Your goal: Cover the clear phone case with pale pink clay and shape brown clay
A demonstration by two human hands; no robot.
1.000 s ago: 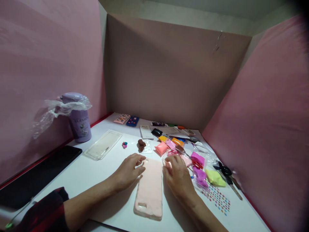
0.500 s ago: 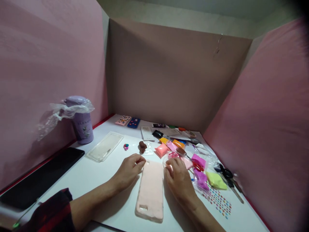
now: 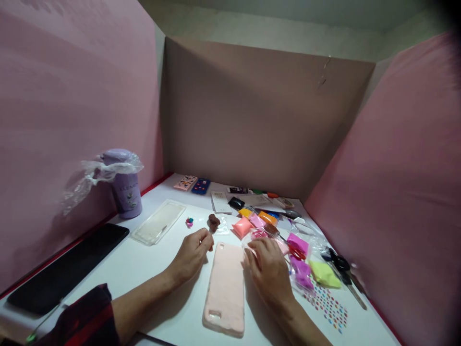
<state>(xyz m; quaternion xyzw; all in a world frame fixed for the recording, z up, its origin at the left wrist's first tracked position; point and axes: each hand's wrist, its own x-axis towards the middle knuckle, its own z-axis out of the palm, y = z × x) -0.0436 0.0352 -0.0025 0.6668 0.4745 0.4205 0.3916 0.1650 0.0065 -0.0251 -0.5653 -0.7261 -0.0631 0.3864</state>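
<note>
A pale pink phone case (image 3: 225, 288) lies face down on the white table (image 3: 144, 269), between my two hands. My left hand (image 3: 191, 254) rests just left of the case's top corner, fingers curled in with the thumb against them; what they pinch, if anything, is too small to see. My right hand (image 3: 268, 271) sits against the case's right edge near the top, fingers bent at a clear bag of pink clay (image 3: 260, 235). A brown clay lump (image 3: 213, 221) lies a little beyond my left hand.
Several small bags of coloured clay (image 3: 298, 245) crowd the right side, with black scissors (image 3: 342, 269) and a sticker sheet (image 3: 329, 303). A clear phone case (image 3: 158, 221), a purple cup (image 3: 124, 185) and a black tablet (image 3: 68, 269) stand at the left. Pink and cardboard panels wall in the table.
My left hand has drawn back off the case's top corner and curled its fingers in. The right hand has stayed beside the case. The view has tilted slightly.
</note>
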